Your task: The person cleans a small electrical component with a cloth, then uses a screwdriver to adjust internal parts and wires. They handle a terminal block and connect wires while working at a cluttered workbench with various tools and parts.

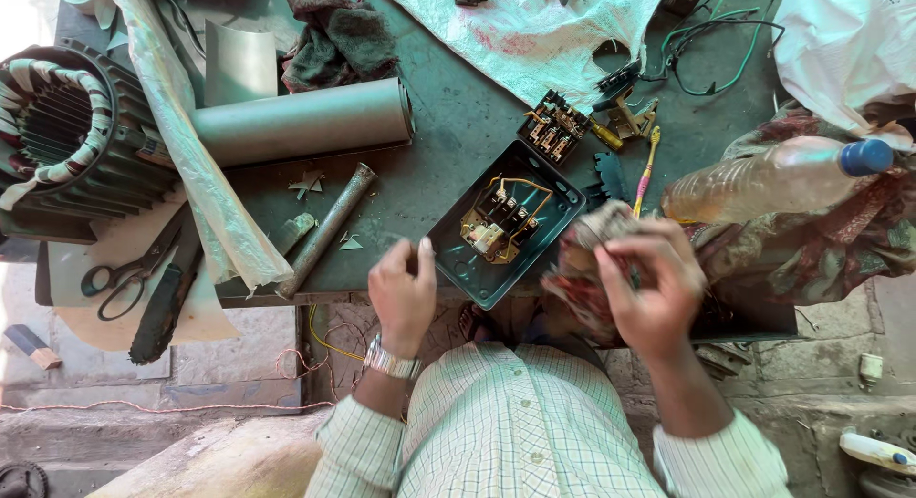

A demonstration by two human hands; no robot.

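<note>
— Why is the dark teal box (506, 223) sitting right at the near edge of the counter (448, 126)?

— It lies open side up within easy reach, so the brass-coloured switch parts (496, 226) inside face the person. The left hand (403, 293) rests against its near-left corner, fingers loosely curled and holding nothing, apparently to steady it.

— And the right hand (654, 288)?

— Its grip is closed around a bunched reddish rag (582, 269), held just beside the box's right edge. Whether something small sits inside the rag I cannot tell; the cloth hides it.

— What lies around?

— A second black terminal block (553, 126) sits just beyond the box, a yellow-handled tool (647, 169) to its right, and a grey metal rod (326, 229) lies aslant to the left, pushed out of the way.
</note>
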